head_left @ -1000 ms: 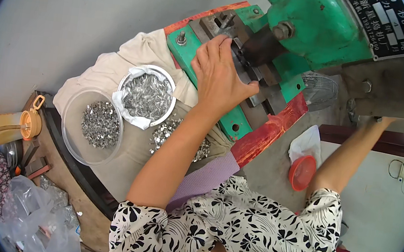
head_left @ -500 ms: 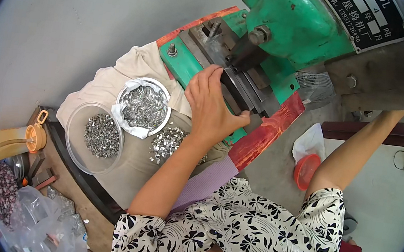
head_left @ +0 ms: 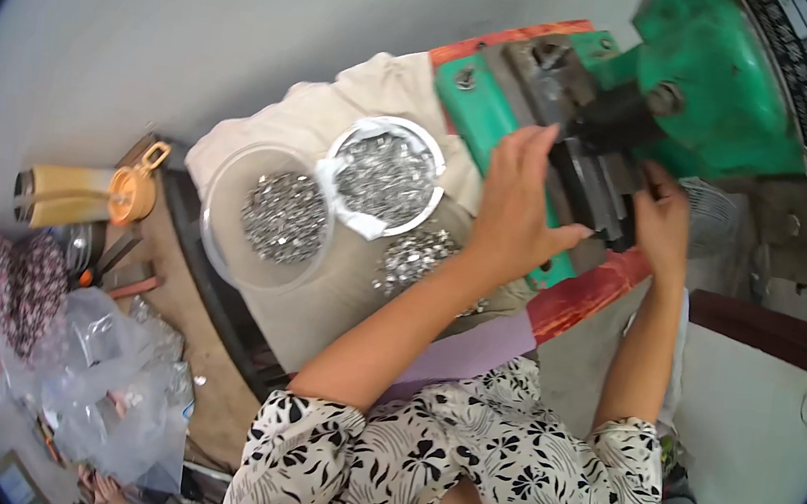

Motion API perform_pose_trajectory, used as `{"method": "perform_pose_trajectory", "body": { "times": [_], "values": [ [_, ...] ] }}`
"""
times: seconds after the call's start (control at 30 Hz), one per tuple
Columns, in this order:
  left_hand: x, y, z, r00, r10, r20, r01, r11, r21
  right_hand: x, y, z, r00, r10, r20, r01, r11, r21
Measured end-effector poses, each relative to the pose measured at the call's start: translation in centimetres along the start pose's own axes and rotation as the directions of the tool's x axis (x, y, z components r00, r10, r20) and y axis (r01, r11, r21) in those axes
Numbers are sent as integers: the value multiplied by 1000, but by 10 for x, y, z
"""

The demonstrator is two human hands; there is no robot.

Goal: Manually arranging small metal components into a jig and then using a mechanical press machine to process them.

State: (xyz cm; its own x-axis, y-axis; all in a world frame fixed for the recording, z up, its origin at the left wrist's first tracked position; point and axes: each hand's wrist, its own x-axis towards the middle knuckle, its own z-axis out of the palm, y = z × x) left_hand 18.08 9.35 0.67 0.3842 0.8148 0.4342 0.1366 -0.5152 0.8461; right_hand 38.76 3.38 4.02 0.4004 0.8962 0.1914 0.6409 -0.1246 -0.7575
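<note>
A green press point(head_left: 714, 99) with a dark steel ram stands at the upper right. Below the ram, a long dark steel die block point(head_left: 587, 189) lies on its bed. My left hand point(head_left: 516, 200) spans the near side of the block, fingertips by one end and thumb by the other. On the block's right side is my right hand point(head_left: 664, 224), its fingers bent and slightly blurred; what they pinch is hidden. Left of my left forearm lie a loose pile of shiny metal bits point(head_left: 418, 259), a white lined bowl point(head_left: 444, 146) of metal pieces and a clear tub point(head_left: 207, 233) of small metal parts.
The containers rest on a beige cloth point(head_left: 288, 122). At the left are an orange-lidded bottle point(head_left: 132, 193), a patterned cloth bundle point(head_left: 16, 290) and clear plastic bags point(head_left: 104, 397). Another person's hand point(head_left: 107, 491) shows at the lower left. A red-painted edge point(head_left: 573, 308) borders the press base.
My right hand has come in from the far right to the die block. My left hand stays at the block. The whole view has shifted, so the bench appears farther right.
</note>
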Motion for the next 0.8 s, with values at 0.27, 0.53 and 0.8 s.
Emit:
{"method": "perform_pose_trajectory", "body": {
  "times": [0.27, 0.53, 0.8],
  "values": [
    [-34, 23, -7, 996, -77, 42, 81, 991, -108, 2, 1, -2, 999, 24, -44, -14, 977, 215],
    [-61, 32, -22, 971, -83, 225, 129, 972, -198, -70, -17, 11, 991, -114, 71, 131, 939, -317],
    [-72, 38, -28, 939, -141, 314, 221, 947, -233, -67, -26, 21, 982, -188, -10, 170, 909, -380]
  ]
}}
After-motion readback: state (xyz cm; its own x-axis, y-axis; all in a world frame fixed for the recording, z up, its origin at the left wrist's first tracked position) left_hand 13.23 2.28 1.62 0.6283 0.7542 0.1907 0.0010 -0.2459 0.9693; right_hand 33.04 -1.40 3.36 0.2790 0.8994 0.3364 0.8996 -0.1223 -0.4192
